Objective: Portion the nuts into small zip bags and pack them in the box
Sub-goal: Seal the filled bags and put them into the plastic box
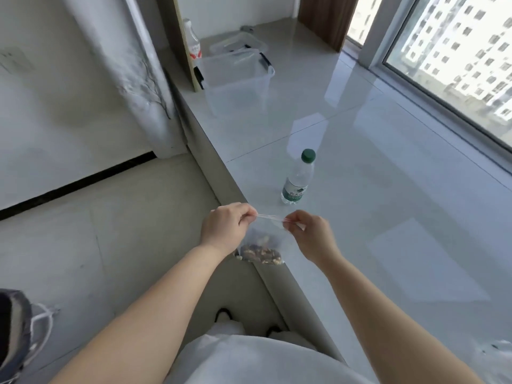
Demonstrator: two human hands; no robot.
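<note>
Bottle (297, 177) of water with a green cap stands upright on the pale glossy ledge (374, 189) just beyond your hands, between you and the far end; its green label carries writing too small to read. At that far end sits the clear plastic box (235, 84), open at the top, with its lid (238, 44) lying flat on the ledge just behind it. A second bottle (193, 42), with a red and white label you cannot read, stands beside the box against a wooden panel (184, 48). A window (454, 59) runs along the right side of the ledge, showing apartment blocks outside. On the floor at lower left lies a shoe (19, 336) with white laces. You hold the small clear zip bag (267, 231) in the air over the near edge of the ledge. Your left hand (224, 227) pinches the left end of its zip strip, and your right hand (307, 232) pinches the right end, so each grip is closed on the bag's top edge, which is stretched between them. The nuts (260, 253), brown and tan mixed pieces, fill the bottom part of the bag; the upper part is see-through and slack.
</note>
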